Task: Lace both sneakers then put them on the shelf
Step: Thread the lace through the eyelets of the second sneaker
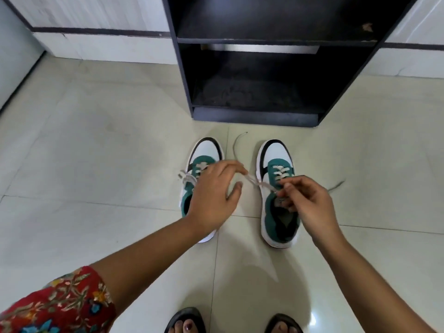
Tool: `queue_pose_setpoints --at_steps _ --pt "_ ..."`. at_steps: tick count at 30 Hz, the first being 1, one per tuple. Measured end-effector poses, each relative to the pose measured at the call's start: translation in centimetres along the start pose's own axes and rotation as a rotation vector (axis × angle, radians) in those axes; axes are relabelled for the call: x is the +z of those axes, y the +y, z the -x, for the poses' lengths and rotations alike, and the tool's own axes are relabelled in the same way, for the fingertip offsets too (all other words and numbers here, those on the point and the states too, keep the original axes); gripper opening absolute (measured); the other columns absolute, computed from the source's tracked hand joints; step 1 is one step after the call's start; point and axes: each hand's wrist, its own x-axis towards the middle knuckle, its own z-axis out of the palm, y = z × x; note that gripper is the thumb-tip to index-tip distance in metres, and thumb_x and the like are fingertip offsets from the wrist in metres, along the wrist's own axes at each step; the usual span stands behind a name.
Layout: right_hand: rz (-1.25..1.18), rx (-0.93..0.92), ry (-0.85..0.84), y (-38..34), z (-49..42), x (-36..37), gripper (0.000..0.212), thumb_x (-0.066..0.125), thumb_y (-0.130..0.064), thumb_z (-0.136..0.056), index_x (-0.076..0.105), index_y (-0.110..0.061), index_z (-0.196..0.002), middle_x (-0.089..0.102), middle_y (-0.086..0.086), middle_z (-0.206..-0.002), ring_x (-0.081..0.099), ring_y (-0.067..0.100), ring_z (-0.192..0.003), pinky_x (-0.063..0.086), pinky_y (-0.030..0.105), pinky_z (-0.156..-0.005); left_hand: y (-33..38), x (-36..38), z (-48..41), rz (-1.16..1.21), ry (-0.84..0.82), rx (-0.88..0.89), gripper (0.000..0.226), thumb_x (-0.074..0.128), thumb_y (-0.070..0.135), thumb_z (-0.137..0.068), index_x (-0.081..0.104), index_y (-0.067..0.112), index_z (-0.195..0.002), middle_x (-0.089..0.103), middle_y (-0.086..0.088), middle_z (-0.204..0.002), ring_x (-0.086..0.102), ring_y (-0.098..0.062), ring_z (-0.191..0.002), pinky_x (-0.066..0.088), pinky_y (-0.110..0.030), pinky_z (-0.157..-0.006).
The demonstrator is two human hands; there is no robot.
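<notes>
While both hands are held low over the floor (96,140), a white lace (258,184) is pinched taut between the left hand (213,195) and the right hand (310,205). Beneath them, the left sneaker (206,152) and right sneaker (276,155) are set side by side, toes toward the black shelf (264,116).

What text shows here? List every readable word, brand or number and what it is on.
No text can be read in this view.
Right sneaker: a small tag on the tongue, too small and blurred to read.
Left sneaker: no brand or lettering shows.
Shelf: no label or sign, only scuffs.
Sleeve: floral pattern, no words.
</notes>
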Motion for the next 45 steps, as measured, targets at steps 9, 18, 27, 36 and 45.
queue_pose_setpoints --at_steps 9,18,27,36,45 --pt "0.124 0.062 0.04 5.3 -0.6 -3.3 0.021 0.052 -0.008 -0.089 0.059 -0.023 -0.102 0.063 -0.01 -0.1 0.06 0.005 -0.087 0.045 0.006 -0.066 0.8 4.4 -3.4 0.073 -0.379 -0.109 0.032 0.054 0.022 -0.089 0.049 0.027 -0.12 0.045 0.012 -0.131 0.063 -0.009 -0.08 0.051 -0.033 -0.08" --pt "0.23 -0.01 0.071 6.5 -1.0 -2.6 0.011 0.056 -0.022 -0.089 0.062 -0.027 -0.096 0.061 -0.008 -0.105 0.059 0.004 -0.085 0.045 0.018 -0.07 0.0 5.7 -2.4 0.097 -0.282 -0.137 0.007 0.053 0.027 -0.09 0.058 0.023 -0.093 0.058 0.015 -0.112 0.062 -0.008 -0.074 0.054 -0.036 -0.073" --pt "0.437 -0.163 0.064 5.4 -2.1 -2.9 0.007 0.056 -0.014 -0.083 0.055 -0.02 -0.087 0.065 -0.004 -0.086 0.057 0.017 -0.085 0.041 0.024 -0.067 0.7 5.7 -2.9 0.011 -0.348 -0.063 0.007 0.049 0.027 -0.093 0.052 0.021 -0.095 0.052 0.009 -0.11 0.06 -0.011 -0.076 0.052 -0.036 -0.071" --pt "0.466 0.005 -0.149 4.3 -3.5 -3.1 0.038 0.053 -0.032 -0.09 0.043 -0.019 -0.056 0.041 -0.003 -0.052 0.041 0.018 -0.056 0.03 0.033 -0.056 0.6 5.6 -3.6 0.181 -0.297 -0.193 0.011 0.06 0.016 -0.088 0.068 0.012 -0.093 0.052 0.005 -0.085 0.057 -0.012 -0.077 0.049 -0.032 -0.078" --pt "0.108 0.268 -0.012 6.1 -3.0 -6.2 0.037 0.056 -0.014 -0.086 0.038 -0.014 -0.054 0.034 0.005 -0.056 0.039 0.02 -0.055 0.037 0.023 -0.05 -2.2 4.9 -2.6 0.138 -0.255 -0.384 0.012 0.055 0.015 -0.091 0.061 0.006 -0.084 0.051 -0.004 -0.092 0.053 -0.017 -0.068 0.043 -0.031 -0.067"
